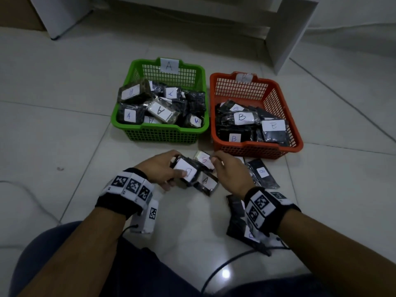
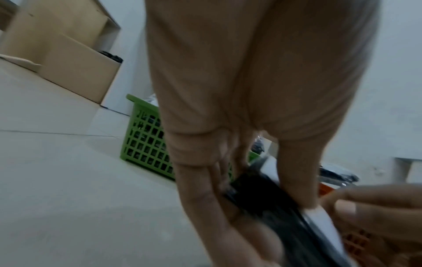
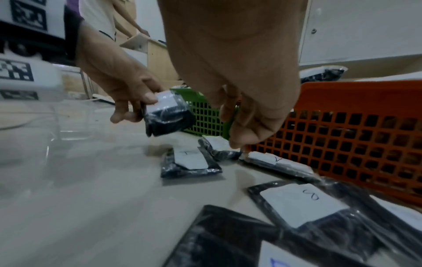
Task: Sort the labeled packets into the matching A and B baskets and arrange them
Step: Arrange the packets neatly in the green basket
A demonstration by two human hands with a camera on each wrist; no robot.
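Observation:
My left hand point(image 1: 169, 168) holds a black packet point(image 1: 187, 171) with a white label just above the floor, thumb on the label; the same packet point(image 3: 166, 115) shows in the right wrist view. My right hand point(image 1: 222, 166) hovers beside it with loosely curled fingers and holds nothing. Its fingertips are over a labeled packet point(image 1: 203, 158) lying on the floor. An A packet point(image 1: 206, 182) lies under the held one. The green A basket point(image 1: 160, 130) holds several A packets. The orange B basket point(image 1: 252, 150) holds several B packets.
More black packets lie on the tiles: one B packet point(image 1: 264, 174) in front of the orange basket, others point(image 1: 235, 215) under my right wrist. White furniture point(image 1: 285, 39) stands behind the baskets. A dark cable point(image 1: 225, 266) runs by my knees. Cardboard boxes point(image 2: 75, 68) stand at the left.

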